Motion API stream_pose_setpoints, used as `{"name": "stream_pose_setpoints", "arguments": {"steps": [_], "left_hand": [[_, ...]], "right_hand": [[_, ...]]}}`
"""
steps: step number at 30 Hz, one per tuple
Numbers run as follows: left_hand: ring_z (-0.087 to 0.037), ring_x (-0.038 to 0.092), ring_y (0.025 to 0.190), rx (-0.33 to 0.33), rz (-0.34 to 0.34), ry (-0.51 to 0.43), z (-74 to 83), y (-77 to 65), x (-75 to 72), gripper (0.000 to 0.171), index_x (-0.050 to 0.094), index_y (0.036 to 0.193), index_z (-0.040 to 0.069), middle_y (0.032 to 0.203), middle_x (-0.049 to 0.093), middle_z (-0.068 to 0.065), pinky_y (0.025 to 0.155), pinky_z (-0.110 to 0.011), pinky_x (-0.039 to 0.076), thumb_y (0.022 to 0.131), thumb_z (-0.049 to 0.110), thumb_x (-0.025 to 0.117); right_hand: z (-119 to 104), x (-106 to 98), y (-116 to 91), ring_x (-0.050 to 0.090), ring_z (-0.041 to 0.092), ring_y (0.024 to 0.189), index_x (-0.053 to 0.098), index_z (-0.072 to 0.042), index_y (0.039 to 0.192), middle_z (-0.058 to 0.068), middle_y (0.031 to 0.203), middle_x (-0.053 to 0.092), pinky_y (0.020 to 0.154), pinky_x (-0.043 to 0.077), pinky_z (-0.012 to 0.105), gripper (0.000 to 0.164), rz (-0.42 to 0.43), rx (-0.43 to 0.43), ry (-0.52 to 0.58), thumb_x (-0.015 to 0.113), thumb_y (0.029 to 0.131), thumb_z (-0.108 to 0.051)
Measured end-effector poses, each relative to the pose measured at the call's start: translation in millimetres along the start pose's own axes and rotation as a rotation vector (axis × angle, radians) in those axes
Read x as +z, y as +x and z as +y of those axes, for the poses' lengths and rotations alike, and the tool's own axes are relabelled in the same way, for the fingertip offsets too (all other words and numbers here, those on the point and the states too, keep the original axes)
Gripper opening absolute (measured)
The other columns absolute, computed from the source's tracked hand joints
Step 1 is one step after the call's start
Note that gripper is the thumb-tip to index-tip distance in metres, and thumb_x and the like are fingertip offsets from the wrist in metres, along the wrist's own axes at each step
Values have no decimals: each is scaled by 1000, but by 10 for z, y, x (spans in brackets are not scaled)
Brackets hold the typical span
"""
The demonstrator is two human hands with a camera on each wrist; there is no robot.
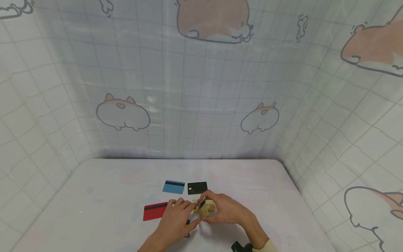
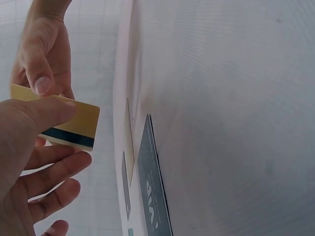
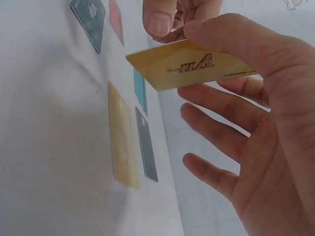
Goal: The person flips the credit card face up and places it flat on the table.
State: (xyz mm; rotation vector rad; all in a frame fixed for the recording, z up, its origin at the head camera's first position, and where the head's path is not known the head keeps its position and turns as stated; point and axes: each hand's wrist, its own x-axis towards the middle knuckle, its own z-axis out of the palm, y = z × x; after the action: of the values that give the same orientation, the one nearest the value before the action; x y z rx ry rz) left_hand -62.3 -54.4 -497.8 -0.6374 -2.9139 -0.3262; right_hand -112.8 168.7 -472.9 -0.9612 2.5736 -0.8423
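Note:
A gold card (image 1: 203, 209) with a dark stripe on one face is held above the table between both hands. My left hand (image 1: 178, 217) pinches it, its thumb lying across the striped face (image 2: 83, 120) in the left wrist view. From the other side my right hand (image 1: 229, 209) grips it between thumb and fingers, the lettered face (image 3: 192, 66) showing in the right wrist view. Below the hands, a second gold card (image 3: 123, 137) lies on the table. A dark card marked VIP (image 2: 151, 182) lies partly hidden under my left hand in the head view.
Beyond the hands lie a blue card (image 1: 174, 189) and a black card (image 1: 197, 188). A red card (image 1: 154, 212) is left of my left hand. The white table (image 1: 110, 189) meets tile-patterned sheeting (image 1: 195, 140) at back and sides. A dark object (image 1: 240, 247) sits by the right forearm.

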Motion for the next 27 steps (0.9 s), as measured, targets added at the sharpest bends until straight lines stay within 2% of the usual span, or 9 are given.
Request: {"name": "stream_pose_setpoints", "arguments": {"steps": [8,13,19,27], "left_hand": [[-19,54,100,2,27,-20,-9,-3,-5,54,68,126,21,110,69,4,92,-51,43,85,56,73],[-19,54,105,-14,33,-45,-15,5,-28,68,60,137,21,115,67,3,94,-50,41,83,58,75],[-24,56,115,2,85,-63,-30,14,-49,81,52,145,22,126,65,1,98,-51,40,78,63,76],[-23,57,118,35,138,-92,-51,3,-54,79,54,143,27,130,63,4,100,-53,40,79,70,71]], "right_hand": [[20,-12,5,59,14,121,53,-32,129,-16,124,61,98,49,38,55,-1,5,18,78,84,-49],[48,-16,3,59,15,115,54,-28,129,-15,119,59,96,50,35,55,21,-47,7,78,84,-49],[52,-14,11,59,13,106,54,-32,130,-14,114,55,92,50,31,58,46,-70,-45,78,82,-53],[48,-3,35,55,5,104,58,-30,132,-14,117,54,91,50,30,60,45,-53,-74,80,80,-52]]}}
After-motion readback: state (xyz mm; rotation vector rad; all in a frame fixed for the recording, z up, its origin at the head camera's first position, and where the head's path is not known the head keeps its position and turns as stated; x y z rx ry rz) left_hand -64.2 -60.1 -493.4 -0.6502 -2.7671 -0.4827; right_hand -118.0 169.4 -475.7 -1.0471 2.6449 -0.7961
